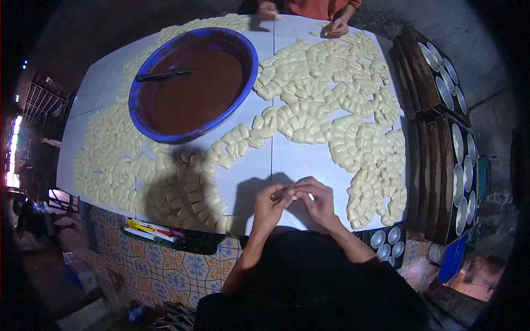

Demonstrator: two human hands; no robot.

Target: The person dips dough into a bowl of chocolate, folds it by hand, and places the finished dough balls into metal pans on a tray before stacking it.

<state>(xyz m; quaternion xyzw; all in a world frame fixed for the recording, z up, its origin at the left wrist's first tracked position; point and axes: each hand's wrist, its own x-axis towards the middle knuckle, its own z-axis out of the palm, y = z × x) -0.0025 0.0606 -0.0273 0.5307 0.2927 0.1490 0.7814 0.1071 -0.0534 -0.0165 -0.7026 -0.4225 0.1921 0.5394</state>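
My left hand and my right hand meet over the near edge of the white table. The fingertips of both are pinched together around a small pale piece of dough, mostly hidden by the fingers. Many flattened dough pieces lie in curved overlapping rows ahead of my hands. More pieces spread to the left and right. Beyond my left hand stands a blue basin holding brown filling, with a dark utensil resting across its rim.
Across the table, another person's hands are at the far edge near the dough. Stacked trays with round metal molds stand along the right side, and more molds sit below the near edge. Patterned tiles cover the floor.
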